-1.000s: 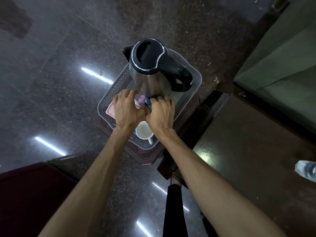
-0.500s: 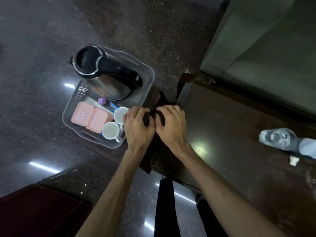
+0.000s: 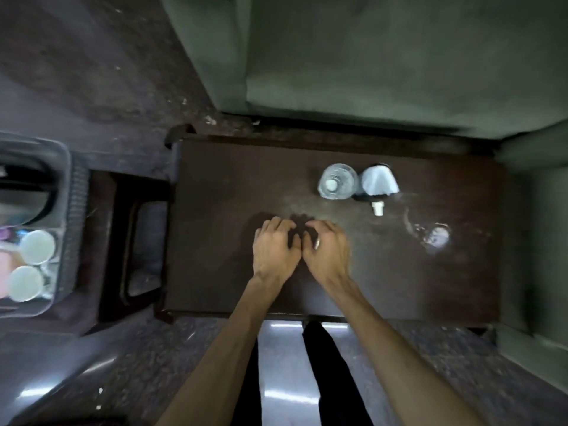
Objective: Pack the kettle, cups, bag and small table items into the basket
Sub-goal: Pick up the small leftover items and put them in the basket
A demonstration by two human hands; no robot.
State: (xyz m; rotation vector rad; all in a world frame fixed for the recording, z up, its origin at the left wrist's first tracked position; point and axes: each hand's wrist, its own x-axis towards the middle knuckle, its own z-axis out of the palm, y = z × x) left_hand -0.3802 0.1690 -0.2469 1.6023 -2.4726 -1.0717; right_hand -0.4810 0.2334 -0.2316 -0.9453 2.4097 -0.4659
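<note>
Both hands, left (image 3: 274,250) and right (image 3: 328,250), hover empty with fingers curled over the table (image 3: 233,272), near the clear bottle (image 3: 337,181) standing mid-table beside a white-topped item (image 3: 379,181); likely light, slick and squashy, best gripped round its body, for the basket (image 3: 66,229) far left.

We see a dark desk (image 3: 233,179) carrying a clear bottle (image 3: 337,182) touching a white-topped object (image 3: 379,181). Near them lie a small white cap (image 3: 378,208) and a wet patch (image 3: 436,236).
</note>
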